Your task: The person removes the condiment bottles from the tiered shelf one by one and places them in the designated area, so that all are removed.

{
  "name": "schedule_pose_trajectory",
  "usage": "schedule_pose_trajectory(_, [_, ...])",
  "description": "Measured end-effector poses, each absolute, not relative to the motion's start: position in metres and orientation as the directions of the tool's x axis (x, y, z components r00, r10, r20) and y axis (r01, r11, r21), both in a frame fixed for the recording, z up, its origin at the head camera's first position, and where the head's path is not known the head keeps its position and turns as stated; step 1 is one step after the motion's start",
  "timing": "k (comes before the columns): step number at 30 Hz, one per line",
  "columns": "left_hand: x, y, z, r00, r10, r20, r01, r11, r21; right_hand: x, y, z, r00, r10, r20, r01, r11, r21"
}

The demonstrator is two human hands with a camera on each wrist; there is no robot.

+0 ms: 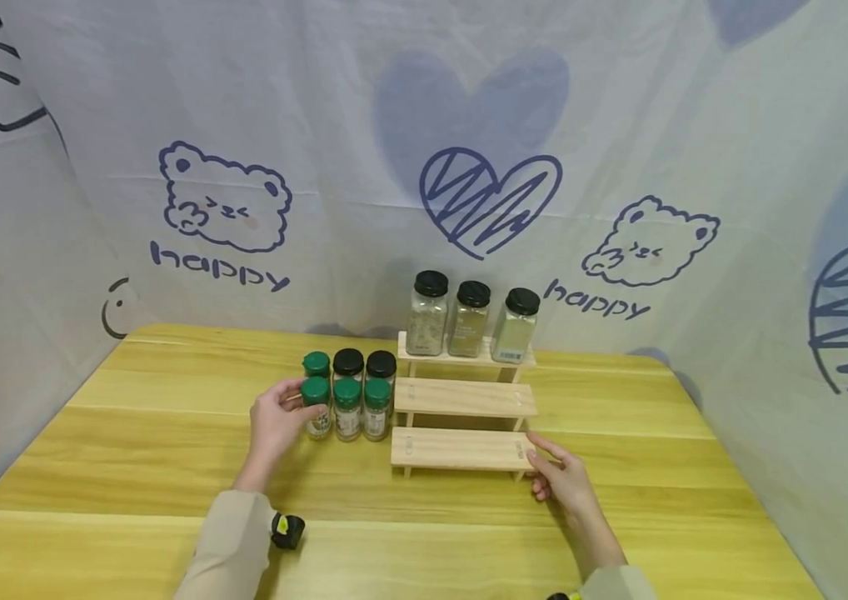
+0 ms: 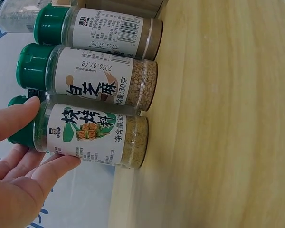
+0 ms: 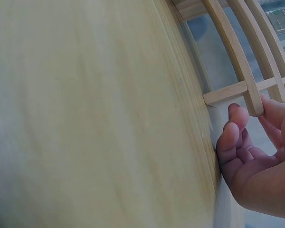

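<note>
My left hand (image 1: 276, 423) holds the nearest-left spice jar (image 2: 88, 133), thumb at its green cap and fingers along its side. That jar stands upright on the table with tan seasoning inside. Beside it are a white sesame jar (image 2: 97, 78) and another green-capped spice jar (image 2: 107, 32). A green-capped jar (image 1: 316, 363) and two black-capped jars (image 1: 349, 362) form the row behind. My right hand (image 1: 565, 482) pinches the right end of the lowest step of a three-step wooden rack (image 1: 461, 450); its other fingers curl below, in the right wrist view.
Three clear jars with black lids (image 1: 469, 325) stand on the rack's top step. The bare middle step (image 1: 465, 398) lies below them. Behind the wooden table (image 1: 409, 542) hangs a white cloth (image 1: 334, 108) with printed bears and hearts.
</note>
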State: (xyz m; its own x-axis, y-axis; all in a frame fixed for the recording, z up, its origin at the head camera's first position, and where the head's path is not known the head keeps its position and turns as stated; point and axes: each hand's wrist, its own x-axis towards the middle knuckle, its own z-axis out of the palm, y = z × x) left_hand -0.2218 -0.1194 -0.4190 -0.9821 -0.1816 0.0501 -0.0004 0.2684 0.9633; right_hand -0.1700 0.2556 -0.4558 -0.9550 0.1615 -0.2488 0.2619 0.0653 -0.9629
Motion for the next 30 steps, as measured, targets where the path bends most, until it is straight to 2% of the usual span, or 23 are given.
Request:
schedule_pose_trajectory(16, [-0.219, -0.119, -0.417, -0.978, -0.205, 0.045, -0.002, 0.226, 0.974, -0.170, 0.256, -0.456, -0.956, 0.154, -0.250, 0.264, 0.075, -0.962])
schedule_pose_trajectory(24, [-0.208, -0.117, -0.411, -0.956, -0.275, 0.100, 0.028, 0.254, 0.967, -0.170, 0.257, -0.458, -0.959, 0.149, -0.243, 0.256, 0.078, -0.963])
schedule_pose_trajectory(30, [-0.201, -0.113, -0.409, -0.927, -0.320, 0.197, 0.098, 0.300, 0.949, -0.171, 0.257, -0.459, -0.955, 0.160, -0.248, 0.262, 0.070, -0.963])
